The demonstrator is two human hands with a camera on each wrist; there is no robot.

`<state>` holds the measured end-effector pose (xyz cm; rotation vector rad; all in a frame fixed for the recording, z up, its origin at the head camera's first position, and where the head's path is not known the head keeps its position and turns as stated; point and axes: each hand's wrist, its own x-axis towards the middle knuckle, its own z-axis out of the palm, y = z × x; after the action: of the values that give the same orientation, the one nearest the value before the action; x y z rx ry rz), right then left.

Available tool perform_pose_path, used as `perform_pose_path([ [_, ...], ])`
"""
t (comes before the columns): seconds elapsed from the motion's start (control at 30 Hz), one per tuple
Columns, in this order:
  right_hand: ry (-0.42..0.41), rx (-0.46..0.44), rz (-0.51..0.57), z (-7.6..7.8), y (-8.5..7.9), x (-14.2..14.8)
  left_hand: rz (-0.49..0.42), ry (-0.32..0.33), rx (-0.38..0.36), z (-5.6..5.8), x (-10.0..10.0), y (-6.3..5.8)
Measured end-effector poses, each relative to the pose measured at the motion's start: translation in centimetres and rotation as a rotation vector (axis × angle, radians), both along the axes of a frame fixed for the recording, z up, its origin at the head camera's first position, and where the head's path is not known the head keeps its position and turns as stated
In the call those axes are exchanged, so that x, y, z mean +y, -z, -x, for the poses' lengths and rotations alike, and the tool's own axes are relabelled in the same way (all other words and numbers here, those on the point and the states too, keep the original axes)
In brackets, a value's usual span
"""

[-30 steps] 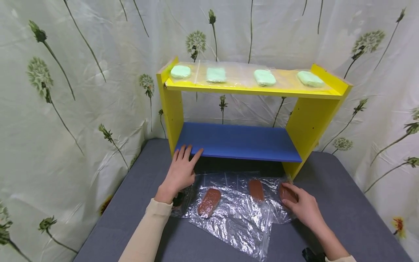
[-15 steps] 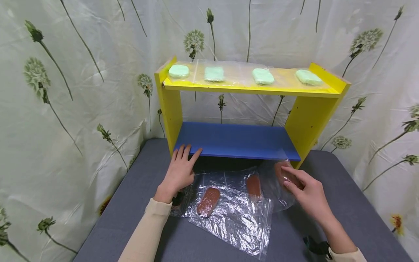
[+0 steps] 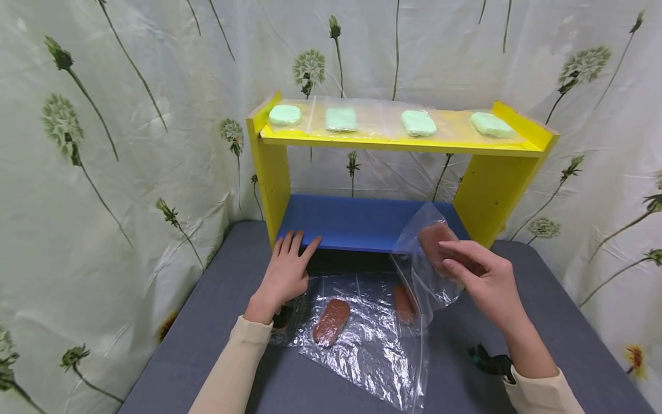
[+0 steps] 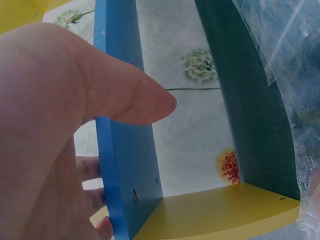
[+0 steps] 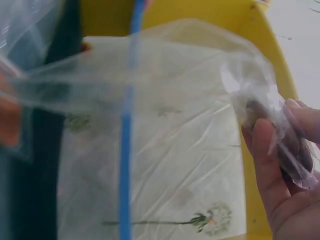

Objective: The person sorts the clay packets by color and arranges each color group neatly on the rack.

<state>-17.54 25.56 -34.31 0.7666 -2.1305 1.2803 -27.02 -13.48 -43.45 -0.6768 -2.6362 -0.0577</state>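
Note:
My right hand (image 3: 488, 276) pinches a reddish-brown rounded bar (image 3: 433, 238) sealed in a clear plastic bag, raised before the right end of the blue shelf (image 3: 362, 221). In the right wrist view, thumb and fingers close on the bagged bar (image 5: 295, 145), and the film stretches leftward. My left hand (image 3: 281, 270) rests with straight, spread fingers on the shelf's left front edge. The left wrist view shows its thumb below the blue board (image 4: 107, 145) and fingertips above. Bagged brown bars lie on the table, one (image 3: 331, 322) left of centre and another (image 3: 404, 305) partly behind film.
The shelf stands in a yellow frame (image 3: 486, 198). Several pale green pieces in clear bags, one a green block (image 3: 419, 123), lie along its top. Loose film (image 3: 372, 356) spreads over the grey table (image 3: 170, 351). A flowered curtain (image 3: 129, 190) hangs behind.
My right hand has lifted the bagged brown bar from the table, moving it up and slightly left toward the blue shelf. The left hand has stayed at the shelf's edge.

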Motion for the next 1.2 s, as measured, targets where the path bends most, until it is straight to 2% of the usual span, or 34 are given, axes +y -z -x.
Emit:
perform_pose_path([
  [0.17,0.032,-0.109,0.126,0.4,-0.9,-0.6,-0.012,0.006,-0.001,-0.2,0.0,-0.1],
  [0.33,0.141,-0.163,0.175,1.9,-1.0,-0.9,-0.019,-0.001,-0.008,-0.3,-0.1,-0.2],
  [0.43,0.190,-0.212,0.217,3.4,-0.1,-0.6,-0.016,-0.007,-0.007,-0.3,-0.1,-0.3],
  [0.6,0.269,-0.287,0.261,6.3,3.0,0.3,-0.005,-0.009,0.010,-0.2,-0.1,-0.3],
  [0.73,0.421,-0.284,0.153,7.6,4.9,0.5,-0.006,0.004,0.035,-0.2,-0.1,-0.1],
  [0.8,0.483,-0.245,0.067,7.8,5.3,0.4,-0.011,0.010,0.043,-0.2,-0.2,0.0],
  [0.87,0.515,-0.169,-0.035,8.0,5.7,0.2,-0.015,0.012,0.045,-0.2,-0.2,0.0],
  [0.93,0.517,-0.074,-0.157,8.3,6.0,0.2,-0.011,0.008,0.038,-0.2,-0.2,0.0],
  [1.03,0.458,0.040,-0.354,8.6,6.3,0.3,-0.008,-0.001,0.029,-0.2,-0.1,0.0],
  [1.1,0.419,0.058,-0.466,8.7,6.6,0.5,-0.002,-0.004,0.023,-0.1,0.0,0.0],
  [1.2,0.391,0.011,-0.569,8.8,7.1,0.8,-0.004,0.004,0.019,-0.1,0.2,0.0],
])
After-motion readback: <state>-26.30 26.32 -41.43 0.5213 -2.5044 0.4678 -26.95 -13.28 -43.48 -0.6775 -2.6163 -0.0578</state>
